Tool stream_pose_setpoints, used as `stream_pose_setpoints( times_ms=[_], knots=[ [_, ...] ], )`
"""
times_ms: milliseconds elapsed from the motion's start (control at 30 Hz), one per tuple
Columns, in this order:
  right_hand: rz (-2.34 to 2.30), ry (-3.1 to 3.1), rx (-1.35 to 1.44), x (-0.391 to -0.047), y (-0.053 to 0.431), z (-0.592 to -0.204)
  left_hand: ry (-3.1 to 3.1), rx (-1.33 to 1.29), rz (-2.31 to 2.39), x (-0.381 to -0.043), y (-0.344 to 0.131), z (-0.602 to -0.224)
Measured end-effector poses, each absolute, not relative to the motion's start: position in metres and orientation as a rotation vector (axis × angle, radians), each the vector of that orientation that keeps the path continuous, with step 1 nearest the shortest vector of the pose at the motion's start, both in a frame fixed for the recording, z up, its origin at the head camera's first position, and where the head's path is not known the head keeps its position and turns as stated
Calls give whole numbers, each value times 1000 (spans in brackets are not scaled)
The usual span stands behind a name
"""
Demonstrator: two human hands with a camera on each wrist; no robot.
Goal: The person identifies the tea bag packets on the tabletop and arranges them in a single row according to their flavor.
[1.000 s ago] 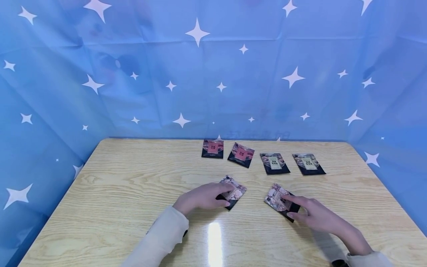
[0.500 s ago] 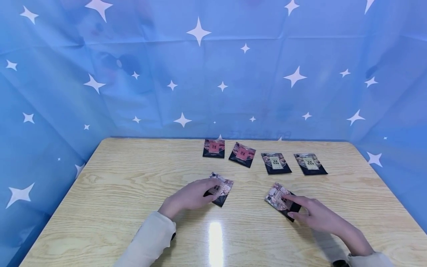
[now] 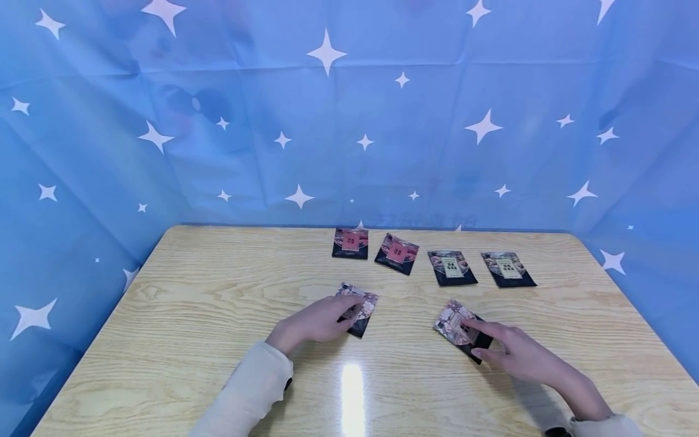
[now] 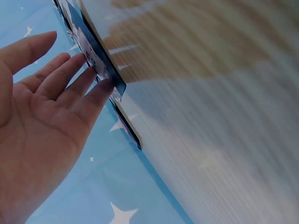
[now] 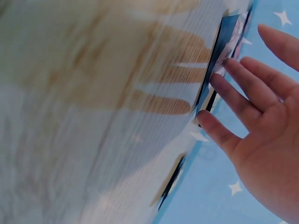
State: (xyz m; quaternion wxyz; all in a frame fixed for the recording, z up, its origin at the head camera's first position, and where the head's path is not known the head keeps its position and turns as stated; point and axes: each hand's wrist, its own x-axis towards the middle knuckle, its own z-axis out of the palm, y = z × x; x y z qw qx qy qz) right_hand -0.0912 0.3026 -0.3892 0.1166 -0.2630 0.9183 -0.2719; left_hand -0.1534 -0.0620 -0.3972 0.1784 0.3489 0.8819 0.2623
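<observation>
Under the fingers of my left hand (image 3: 317, 318) lies a flat packet (image 3: 368, 303) with a pink floral upper part and a black lower part. The left wrist view shows the fingers extended, their tips touching the packet (image 4: 103, 58), thumb raised clear of it. A similar floral packet (image 3: 451, 323) lies tilted on the table to the right, with the fingertips of my right hand (image 3: 516, 350) resting on it. In the right wrist view those fingers are nearly straight against the packet (image 5: 224, 44). Each hand partly covers its packet's label in the head view.
Behind the hands, two packets with red labels, one left (image 3: 350, 244) and one tilted (image 3: 397, 254), lie near the table's back edge. Right of them are two with pale green labels, one nearer (image 3: 452, 268) and one farther right (image 3: 508, 269). A blue star-patterned cloth (image 3: 246, 164) surrounds the wooden table (image 3: 191, 315).
My left hand has slid its floral packet to the left, and the packet has turned a little. The right hand and its packet have stayed in place.
</observation>
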Motion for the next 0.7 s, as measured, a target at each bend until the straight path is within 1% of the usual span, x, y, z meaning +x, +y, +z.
stream_pose_setpoints(
  times_ms=[267, 700],
  knots=[
    [-819, 2663, -749, -91, 303, -389, 2507, 940, 816, -151, -85, -398],
    [-791, 2702, -733, -90, 302, -389, 2609, 732, 861, -145, -142, -398]
  ],
)
